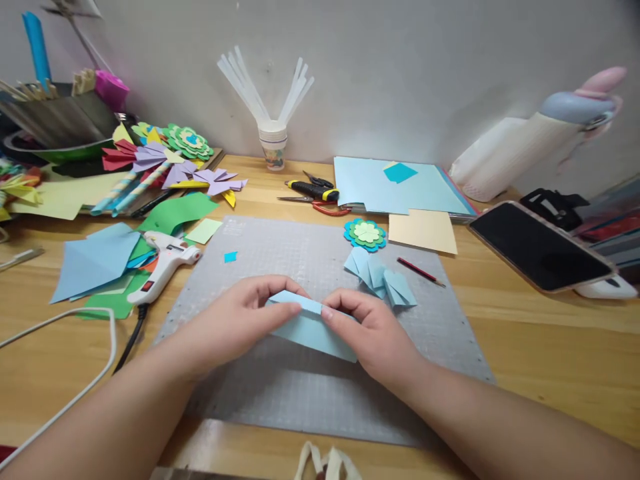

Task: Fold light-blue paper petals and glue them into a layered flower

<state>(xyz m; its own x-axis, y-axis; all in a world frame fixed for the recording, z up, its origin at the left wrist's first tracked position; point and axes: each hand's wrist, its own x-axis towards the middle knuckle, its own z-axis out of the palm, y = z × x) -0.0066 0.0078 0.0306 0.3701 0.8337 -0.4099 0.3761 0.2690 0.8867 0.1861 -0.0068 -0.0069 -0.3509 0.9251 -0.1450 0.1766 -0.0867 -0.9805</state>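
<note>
A light blue sheet of paper (315, 337) is held between both hands above the grey cutting mat (280, 400), its far edge folded over in a narrow strip. My left hand (250, 313) pinches the left part of the fold, thumb on top and fingers behind. At the right part, my right hand (367, 327) grips the same fold with its thumb pressed on the strip. Just beyond the right hand lie folded light blue paper pieces (377, 275). Behind those rests a layered blue and green paper flower (365, 235).
A white glue gun (163, 267) with its cable lies left of the mat by blue paper sheets (95, 260). A pencil (420, 272) sits on the mat's right. Scissors and a cutter (313, 191), a paper cup (273, 143) of white sticks and a phone (543, 247) stand around.
</note>
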